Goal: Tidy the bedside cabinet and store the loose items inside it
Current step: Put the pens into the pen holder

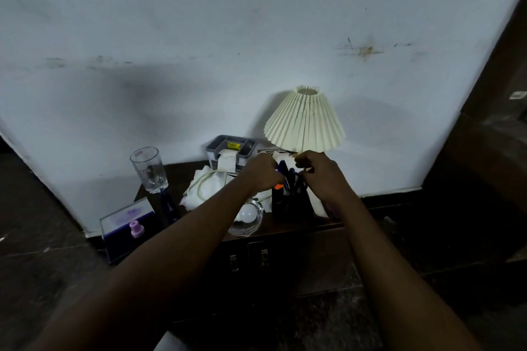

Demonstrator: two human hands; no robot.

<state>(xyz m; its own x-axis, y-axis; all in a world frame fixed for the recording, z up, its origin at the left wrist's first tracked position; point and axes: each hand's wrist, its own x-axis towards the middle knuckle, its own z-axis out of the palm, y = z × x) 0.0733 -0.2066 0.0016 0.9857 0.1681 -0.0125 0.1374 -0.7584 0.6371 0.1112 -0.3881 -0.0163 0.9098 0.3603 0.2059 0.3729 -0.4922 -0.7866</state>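
A dark bedside cabinet (296, 239) stands against the wall with its two doors closed. On its top a black mesh pen holder (288, 202) holds several pens (285, 172). My left hand (261, 172) and my right hand (319, 172) meet just above the holder, fingers curled around the pen tops. Crumpled white tissue with a pale cord (205, 188) lies to the left. A glass bowl (248, 218) with a white bulb sits at the front edge.
A pleated cream lamp (305, 120) stands at the back right. A grey organiser box (231, 151) sits behind the tissue. A tall glass (148, 169) and a clear box with a purple piece (128, 225) sit at the left end. Dark furniture fills the right side.
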